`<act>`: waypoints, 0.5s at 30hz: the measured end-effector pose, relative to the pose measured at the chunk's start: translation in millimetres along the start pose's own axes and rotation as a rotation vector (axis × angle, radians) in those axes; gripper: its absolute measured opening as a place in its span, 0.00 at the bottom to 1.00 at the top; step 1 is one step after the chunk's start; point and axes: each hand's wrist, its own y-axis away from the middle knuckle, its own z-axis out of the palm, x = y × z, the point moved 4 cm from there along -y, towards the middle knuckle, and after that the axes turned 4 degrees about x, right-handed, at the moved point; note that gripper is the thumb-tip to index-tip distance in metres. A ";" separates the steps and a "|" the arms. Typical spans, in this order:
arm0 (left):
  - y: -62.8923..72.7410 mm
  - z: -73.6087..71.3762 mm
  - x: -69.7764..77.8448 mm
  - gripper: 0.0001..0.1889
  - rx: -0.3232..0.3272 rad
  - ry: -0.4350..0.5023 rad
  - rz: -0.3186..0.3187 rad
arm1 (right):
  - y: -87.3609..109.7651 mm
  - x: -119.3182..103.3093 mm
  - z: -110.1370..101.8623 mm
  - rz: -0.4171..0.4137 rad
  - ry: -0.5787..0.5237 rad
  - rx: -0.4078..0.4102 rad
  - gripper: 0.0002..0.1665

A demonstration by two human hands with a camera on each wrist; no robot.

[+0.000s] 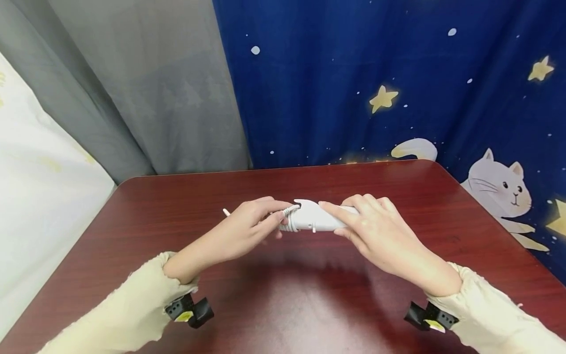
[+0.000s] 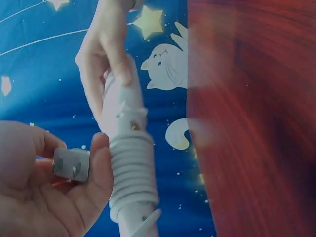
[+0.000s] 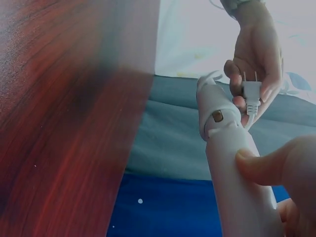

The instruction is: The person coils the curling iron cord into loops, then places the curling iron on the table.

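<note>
A white wand-shaped electric appliance [image 1: 315, 217] is held lengthwise above the table. My right hand [image 1: 382, 236] grips its thicker white body, thumb along the near side. At the other end, in the left wrist view, a white cord [image 2: 132, 173] is wound in several turns round the narrower part. My left hand [image 1: 247, 230] pinches the cord's two-pin plug [image 2: 71, 165] between thumb and fingers, beside the coil. The right wrist view shows the plug [image 3: 252, 92] with its pins pointing away from the appliance's body. A small brownish part [image 3: 217, 116] shows near the joint.
Below the hands lies a glossy reddish-brown table [image 1: 177, 206] with rounded far corners. Behind it hang a grey curtain [image 1: 155, 88] and a blue curtain [image 1: 318, 98] with stars and a cat. White cloth [image 1: 40, 187] hangs at the left. Each wrist carries a small black camera [image 1: 201, 312].
</note>
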 end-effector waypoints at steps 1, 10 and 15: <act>2.6 0.9 -1.6 0.14 0.031 0.026 -0.022 | -1.0 -0.2 0.6 0.007 0.001 0.010 0.28; 14.9 18.3 -16.5 0.10 0.408 0.035 -0.017 | -6.4 -0.3 13.1 0.017 -0.023 0.079 0.29; 14.6 30.1 -27.3 0.12 0.510 -0.066 0.059 | -7.9 6.6 28.8 0.024 -0.067 0.057 0.29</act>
